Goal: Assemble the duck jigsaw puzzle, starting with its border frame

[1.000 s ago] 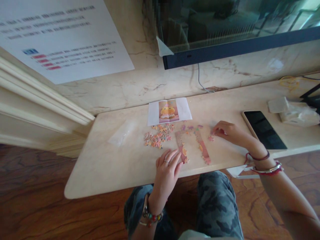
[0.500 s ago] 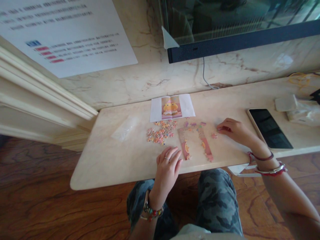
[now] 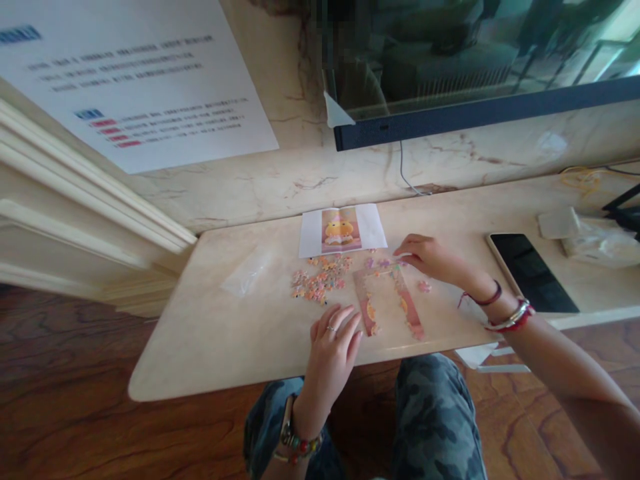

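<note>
A partly joined jigsaw puzzle lies on the table, its pieces forming a top edge and two sides around a bare middle. Just above its top right, the fingertips of my right hand are pinched together; whatever they hold is too small to make out. Purple puzzle pieces lie beside those fingertips. My left hand rests at the table's front edge, left of the puzzle, fingers loosely bent and apart, holding nothing. Beyond it is a heap of loose puzzle pieces. A pink puzzle piece sits right of the puzzle.
Behind the heap lies a paper with a printed yellow character. A clear plastic bag is at left. To the right are a tablet and a wrapped white packet. A screen hangs above the table.
My right hand has moved left, from beside the pink piece to the puzzle's top edge, fingers still pinched. My left hand stays in place. The view has tilted up slightly.
</note>
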Tool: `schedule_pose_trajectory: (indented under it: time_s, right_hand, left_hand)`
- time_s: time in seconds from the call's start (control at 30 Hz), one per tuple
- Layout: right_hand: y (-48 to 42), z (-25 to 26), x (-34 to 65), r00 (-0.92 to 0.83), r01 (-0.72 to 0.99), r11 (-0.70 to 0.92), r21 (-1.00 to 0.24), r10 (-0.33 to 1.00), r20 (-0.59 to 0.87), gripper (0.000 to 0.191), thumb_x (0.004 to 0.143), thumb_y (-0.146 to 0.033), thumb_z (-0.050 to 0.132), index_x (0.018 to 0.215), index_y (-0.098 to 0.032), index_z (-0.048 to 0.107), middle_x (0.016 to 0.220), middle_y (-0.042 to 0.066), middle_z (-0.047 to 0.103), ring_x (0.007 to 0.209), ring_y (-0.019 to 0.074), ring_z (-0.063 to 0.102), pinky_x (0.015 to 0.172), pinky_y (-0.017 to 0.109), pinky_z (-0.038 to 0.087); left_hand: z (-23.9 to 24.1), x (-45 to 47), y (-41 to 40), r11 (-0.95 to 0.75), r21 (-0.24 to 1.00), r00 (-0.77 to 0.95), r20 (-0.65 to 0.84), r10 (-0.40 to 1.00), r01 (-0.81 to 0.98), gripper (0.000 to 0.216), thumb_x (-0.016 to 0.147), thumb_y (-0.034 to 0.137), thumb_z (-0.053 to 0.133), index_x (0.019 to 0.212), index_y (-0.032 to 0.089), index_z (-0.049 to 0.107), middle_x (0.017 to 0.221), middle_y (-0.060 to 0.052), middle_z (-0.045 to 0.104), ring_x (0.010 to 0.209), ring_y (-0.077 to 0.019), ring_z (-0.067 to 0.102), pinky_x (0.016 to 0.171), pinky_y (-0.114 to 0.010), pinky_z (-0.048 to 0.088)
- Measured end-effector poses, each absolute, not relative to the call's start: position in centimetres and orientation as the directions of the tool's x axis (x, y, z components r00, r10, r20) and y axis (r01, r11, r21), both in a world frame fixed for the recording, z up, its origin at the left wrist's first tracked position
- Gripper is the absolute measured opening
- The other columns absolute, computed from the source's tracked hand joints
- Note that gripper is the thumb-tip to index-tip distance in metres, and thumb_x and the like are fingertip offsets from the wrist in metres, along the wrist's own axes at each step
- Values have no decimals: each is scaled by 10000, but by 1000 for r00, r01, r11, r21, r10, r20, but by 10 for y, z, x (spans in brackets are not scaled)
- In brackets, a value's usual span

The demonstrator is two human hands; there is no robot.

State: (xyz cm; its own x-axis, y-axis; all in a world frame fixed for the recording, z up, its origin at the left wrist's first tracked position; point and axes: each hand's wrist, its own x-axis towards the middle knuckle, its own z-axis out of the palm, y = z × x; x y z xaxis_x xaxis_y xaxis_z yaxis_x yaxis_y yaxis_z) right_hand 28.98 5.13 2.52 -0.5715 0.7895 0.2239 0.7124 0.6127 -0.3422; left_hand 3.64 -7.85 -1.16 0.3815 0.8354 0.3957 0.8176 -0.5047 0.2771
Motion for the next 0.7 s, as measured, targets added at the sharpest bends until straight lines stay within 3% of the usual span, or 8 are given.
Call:
schedule_pose_trajectory:
  time_s: [0.27, 0.7]
  right_hand:
    - [87, 21, 253, -658, 741, 658, -133, 751, 52, 257, 823, -142, 459, 964, -196, 667, 934, 79, 600, 711, 117, 579, 636, 209, 399]
    - [72, 22, 289, -675, 729, 671, -137, 738, 23, 259, 835, -161, 435, 913, -214, 676, 886, 62, 606, 705, 122, 579, 624, 213, 392]
  left_hand:
    - [-7, 36, -79, -505, 285, 371, 412, 832, 815, 252, 849, 180, 449, 1081, 192, 549, 1101, -81, 592, 1103, -231, 480, 884, -403, 418]
    - [-12, 31, -78, -527, 276, 384, 435, 815, 804, 256, 841, 161, 455, 1081, 184, 539, 1100, -81, 594, 1103, -242, 480, 881, -407, 415]
